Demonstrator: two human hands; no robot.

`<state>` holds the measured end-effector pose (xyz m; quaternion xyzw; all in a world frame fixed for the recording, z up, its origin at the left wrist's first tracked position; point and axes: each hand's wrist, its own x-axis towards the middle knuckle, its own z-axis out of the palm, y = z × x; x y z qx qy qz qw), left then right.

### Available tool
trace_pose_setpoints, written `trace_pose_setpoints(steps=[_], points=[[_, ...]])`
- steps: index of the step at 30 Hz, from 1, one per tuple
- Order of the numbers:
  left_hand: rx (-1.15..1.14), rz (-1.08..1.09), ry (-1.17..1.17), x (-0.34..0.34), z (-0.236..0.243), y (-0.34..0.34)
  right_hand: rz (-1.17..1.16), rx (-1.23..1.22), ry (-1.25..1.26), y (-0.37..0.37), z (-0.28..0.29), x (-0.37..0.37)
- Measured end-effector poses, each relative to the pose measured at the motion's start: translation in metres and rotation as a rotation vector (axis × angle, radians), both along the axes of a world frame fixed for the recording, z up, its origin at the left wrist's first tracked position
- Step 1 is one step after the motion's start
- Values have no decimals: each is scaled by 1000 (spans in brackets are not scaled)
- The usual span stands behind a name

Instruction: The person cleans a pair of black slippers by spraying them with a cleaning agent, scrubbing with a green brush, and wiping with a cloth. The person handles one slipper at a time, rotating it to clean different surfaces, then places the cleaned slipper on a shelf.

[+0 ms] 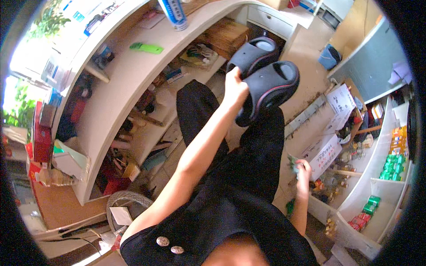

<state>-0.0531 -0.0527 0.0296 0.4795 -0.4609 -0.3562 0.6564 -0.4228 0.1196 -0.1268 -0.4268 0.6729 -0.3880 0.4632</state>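
Note:
My left hand (235, 88) is closed around the near ends of a pair of black slide sandals, held out together in front of my knees. The nearer slide (271, 88) has a thin red line along its side. Beyond it and overlapping it is the other slide (254, 55). Low on the right, my right hand (303, 172) is closed on a small grey-green thing (293, 163), crumpled-looking and too blurred to name. It is well apart from the slides, beside my right knee.
On the curved counter at left lie a bright green brush (146, 48) and a blue-and-white can (174, 17). Cluttered shelves (153, 111) run beneath it. To the right stand a white shelf unit (386, 188) with green and red packs and a blue bin (329, 56).

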Motion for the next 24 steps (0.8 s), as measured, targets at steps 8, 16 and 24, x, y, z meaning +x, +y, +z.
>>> trace_pose_setpoints(steps=[8,16,24], points=[[210,-13,40,3,-40,-66,77,59,98,-61,-32,25],[186,43,-947,-10,-48,-167,-178,421,-176,-83,42,36],[-230,-429,-1263,-68,81,-215,-472,544,325,2,128,-25]])
